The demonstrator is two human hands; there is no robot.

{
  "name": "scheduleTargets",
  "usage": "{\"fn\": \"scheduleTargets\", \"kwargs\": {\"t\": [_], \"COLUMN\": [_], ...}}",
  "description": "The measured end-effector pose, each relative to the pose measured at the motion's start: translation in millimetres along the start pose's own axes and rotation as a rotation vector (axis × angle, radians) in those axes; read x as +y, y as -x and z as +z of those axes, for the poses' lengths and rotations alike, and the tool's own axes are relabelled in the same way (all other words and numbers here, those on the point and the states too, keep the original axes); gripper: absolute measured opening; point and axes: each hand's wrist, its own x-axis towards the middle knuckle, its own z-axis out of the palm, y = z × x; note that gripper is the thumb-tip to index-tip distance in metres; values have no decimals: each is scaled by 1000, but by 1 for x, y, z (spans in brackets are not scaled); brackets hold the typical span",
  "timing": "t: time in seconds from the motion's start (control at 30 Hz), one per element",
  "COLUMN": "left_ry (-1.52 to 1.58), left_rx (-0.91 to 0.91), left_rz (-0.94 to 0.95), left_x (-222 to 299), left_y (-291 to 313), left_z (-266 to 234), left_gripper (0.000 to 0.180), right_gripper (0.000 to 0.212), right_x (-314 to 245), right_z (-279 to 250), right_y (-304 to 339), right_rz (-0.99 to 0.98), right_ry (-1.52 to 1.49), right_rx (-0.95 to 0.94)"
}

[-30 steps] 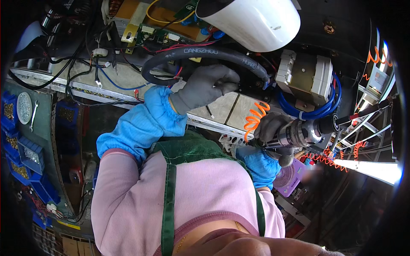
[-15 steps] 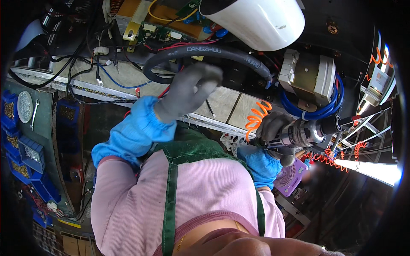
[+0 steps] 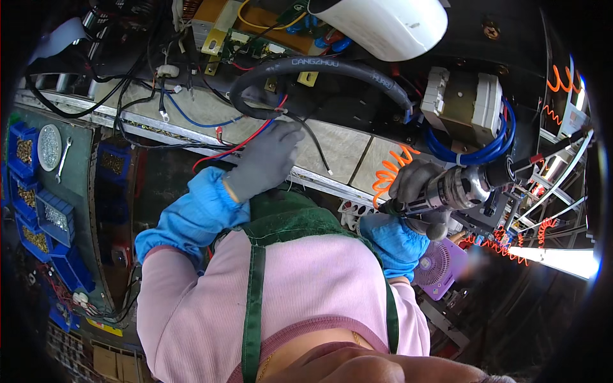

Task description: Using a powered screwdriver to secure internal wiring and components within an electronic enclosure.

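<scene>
My left hand (image 3: 265,158), in a grey glove, is low over the bench edge with its fingers curled inward; whatever may be in them is hidden. Just beyond its fingertips run thin red and blue wires (image 3: 263,129) and a black wire (image 3: 316,145) with a pale end connector. A thick black hose (image 3: 306,65) loops above them. At the right, my right hand (image 3: 415,182), gloved too, is wrapped around a power screwdriver (image 3: 463,186). Its long bit (image 3: 543,156), with a red part on it, points to the upper right, away from the wires.
A transformer (image 3: 463,105) with coiled blue cable stands at the upper right, beside a white cylinder (image 3: 389,25). A circuit board (image 3: 255,45) sits at the back. Blue bins (image 3: 56,217) of small hardware and a wrench (image 3: 63,159) lie left. An orange coiled hose (image 3: 386,175) hangs near the screwdriver.
My left hand has drawn back toward me and down from the black hose, uncovering the red, blue and black wires. The right hand keeps its hold on the power screwdriver. The view has shifted slightly.
</scene>
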Motion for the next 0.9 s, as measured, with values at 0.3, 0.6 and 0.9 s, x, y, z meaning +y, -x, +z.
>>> {"fn": "scheduleTargets", "kwargs": {"t": [0.3, 0.6, 0.9], "left_ry": [-362, -446, -505], "left_rx": [-477, -264, -266], "left_rz": [-445, -390, -331], "left_x": [2, -17, -38], "left_y": [-48, -46, -47], "left_z": [24, 49, 64], "left_gripper": [56, 63, 64], "right_gripper": [47, 101, 95], "right_x": [10, 9, 5], "right_z": [-3, 3, 8], "right_y": [10, 15, 9], "right_rz": [-7, 93, 40], "right_ry": [-69, -243, -216], "right_rx": [43, 250, 238]}}
